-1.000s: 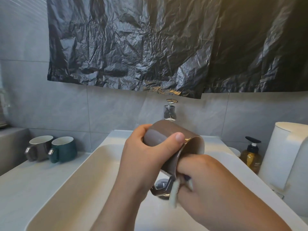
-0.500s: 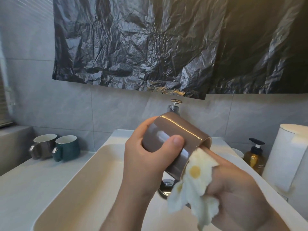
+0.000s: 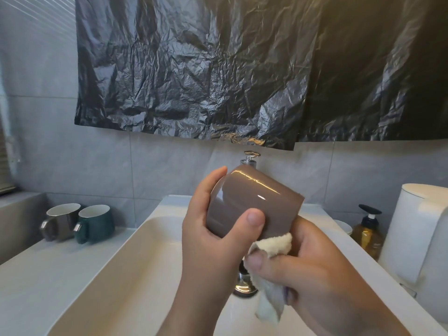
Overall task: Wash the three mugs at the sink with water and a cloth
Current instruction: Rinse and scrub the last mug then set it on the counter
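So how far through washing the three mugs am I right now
Nothing looks finished yet. In hand: your left hand holds the brown mug tipped on its side over the sink, and your right hand presses the cloth at its mouth end. Left: the grey mug and green mug stand on the counter. Whether they have been washed, I cannot tell.

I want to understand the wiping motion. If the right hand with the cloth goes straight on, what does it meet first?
The right hand points up-left, so its cloth likely meets the mug at the open end, held by the left hand. They seem already touching.
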`<control>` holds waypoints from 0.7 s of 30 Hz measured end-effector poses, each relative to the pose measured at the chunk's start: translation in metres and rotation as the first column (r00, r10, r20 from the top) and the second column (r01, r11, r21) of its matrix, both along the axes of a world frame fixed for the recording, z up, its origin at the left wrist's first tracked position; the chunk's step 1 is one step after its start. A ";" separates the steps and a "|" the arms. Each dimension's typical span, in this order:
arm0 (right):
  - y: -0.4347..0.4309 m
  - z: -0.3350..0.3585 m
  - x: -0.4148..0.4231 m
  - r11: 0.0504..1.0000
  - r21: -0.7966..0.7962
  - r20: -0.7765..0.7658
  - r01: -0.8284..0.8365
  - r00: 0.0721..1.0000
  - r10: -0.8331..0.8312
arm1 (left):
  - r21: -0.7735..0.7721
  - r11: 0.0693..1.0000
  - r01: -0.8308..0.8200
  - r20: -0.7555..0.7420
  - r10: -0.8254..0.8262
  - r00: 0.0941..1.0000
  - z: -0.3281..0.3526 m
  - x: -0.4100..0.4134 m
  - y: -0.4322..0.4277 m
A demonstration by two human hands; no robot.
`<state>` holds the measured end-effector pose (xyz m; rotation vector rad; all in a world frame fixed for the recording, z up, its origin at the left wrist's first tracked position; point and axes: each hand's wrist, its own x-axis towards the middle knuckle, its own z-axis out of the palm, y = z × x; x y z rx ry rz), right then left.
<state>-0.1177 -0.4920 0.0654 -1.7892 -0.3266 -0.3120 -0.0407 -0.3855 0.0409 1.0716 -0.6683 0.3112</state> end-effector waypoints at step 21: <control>-0.004 -0.019 0.023 0.842 -0.450 0.187 0.297 0.954 -0.236 | 0.085 0.989 0.119 -0.308 -0.087 0.947 0.002 0.006 -0.007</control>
